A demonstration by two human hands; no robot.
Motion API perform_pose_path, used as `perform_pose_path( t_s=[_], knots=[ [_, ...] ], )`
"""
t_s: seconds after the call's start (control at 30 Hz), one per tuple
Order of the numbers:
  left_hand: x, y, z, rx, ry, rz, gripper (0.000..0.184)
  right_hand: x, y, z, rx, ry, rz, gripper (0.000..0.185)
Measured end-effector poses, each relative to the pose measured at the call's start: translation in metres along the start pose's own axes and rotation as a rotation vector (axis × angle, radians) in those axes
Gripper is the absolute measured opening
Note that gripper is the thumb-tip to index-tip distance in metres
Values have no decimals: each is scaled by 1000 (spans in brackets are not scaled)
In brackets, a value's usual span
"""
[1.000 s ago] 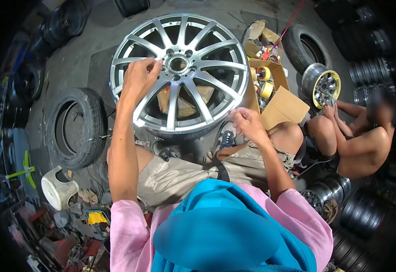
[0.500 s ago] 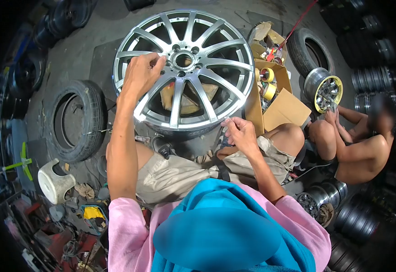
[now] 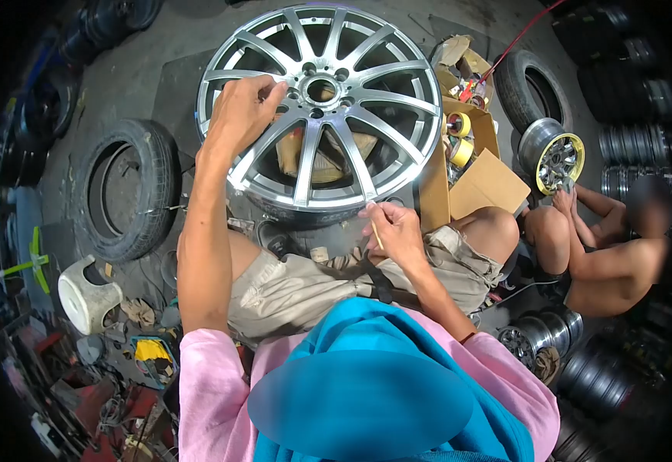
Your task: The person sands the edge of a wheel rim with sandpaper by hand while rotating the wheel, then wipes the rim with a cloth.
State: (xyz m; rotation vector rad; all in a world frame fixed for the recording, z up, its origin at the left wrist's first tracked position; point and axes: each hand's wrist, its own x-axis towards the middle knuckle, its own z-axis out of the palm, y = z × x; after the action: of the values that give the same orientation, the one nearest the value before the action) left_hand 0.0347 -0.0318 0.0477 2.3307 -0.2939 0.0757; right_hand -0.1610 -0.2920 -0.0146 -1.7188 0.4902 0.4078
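Note:
A large silver multi-spoke alloy wheel (image 3: pixel 302 168) lies face up in front of me, slightly tilted. Over its left spokes rests my left hand (image 3: pixel 245 112), its bent fingers closed on a spoke beside the hub; the fingertips are partly hidden. My right hand (image 3: pixel 399 233) is at the near edge of the wheel, pinching a thin pale stick (image 3: pixel 377 234). The stick's upper end is close to the rim's lower lip; whether it touches cannot be made out.
A tyre (image 3: pixel 162 185) stands at left near a white stool (image 3: pixel 89 296). At right are an open cardboard box (image 3: pixel 488 189) with tape rolls, another tyre (image 3: pixel 509 96) and a yellow-lipped wheel (image 3: pixel 540 146). A seated co-worker (image 3: pixel 605 262) handles that wheel. Several rims are stacked beyond.
My right hand has moved a little left along the wheel's near edge, and the thin stick in it now shows clearly. My left hand stays on the spokes. The view has shifted slightly.

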Motion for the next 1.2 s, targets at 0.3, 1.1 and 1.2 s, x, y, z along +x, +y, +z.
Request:
perform_pose_path(
  t_s=[0.3,1.1,1.2],
  knots=[
    [-1,-10,-1,-15,23,46,36,-2,-1,65,183,-156,-22,39],
    [-7,-30,-34,9,106,-4,38,0,-19,113,249,-252,36,44],
    [-10,-33,-38,19,113,14,39,1,-23,119,254,-258,31,44]
  ],
)
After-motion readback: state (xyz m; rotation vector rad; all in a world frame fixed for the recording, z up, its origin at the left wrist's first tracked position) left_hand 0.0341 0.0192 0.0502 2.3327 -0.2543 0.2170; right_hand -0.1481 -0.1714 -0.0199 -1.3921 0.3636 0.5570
